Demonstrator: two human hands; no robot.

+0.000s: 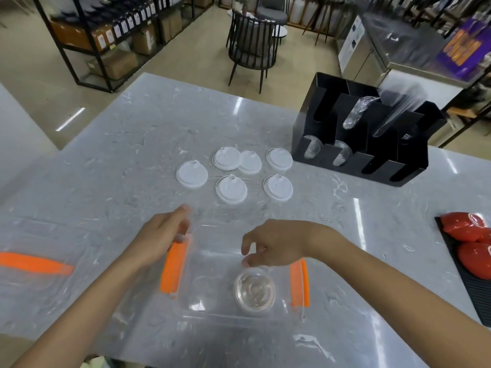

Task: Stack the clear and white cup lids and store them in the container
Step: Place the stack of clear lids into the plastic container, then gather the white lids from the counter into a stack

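A clear container [212,317] with orange latches on both sides sits on the marble counter in front of me. Inside it, toward the right, rests a stack of clear lids [254,290]. My right hand [276,243] hovers just above that stack, fingers loosely curled and holding nothing. My left hand [162,235] rests at the container's left edge, thumb on the left orange latch [174,269], fingers stretched out. Several white lids [231,188] lie spread out on the counter beyond the container.
The container's clear cover with an orange latch [34,262] lies at the left. A black cup and lid organizer [364,128] stands at the far right. A black mat with red pouches [473,243] occupies the right edge. Chairs and shelves stand beyond the counter.
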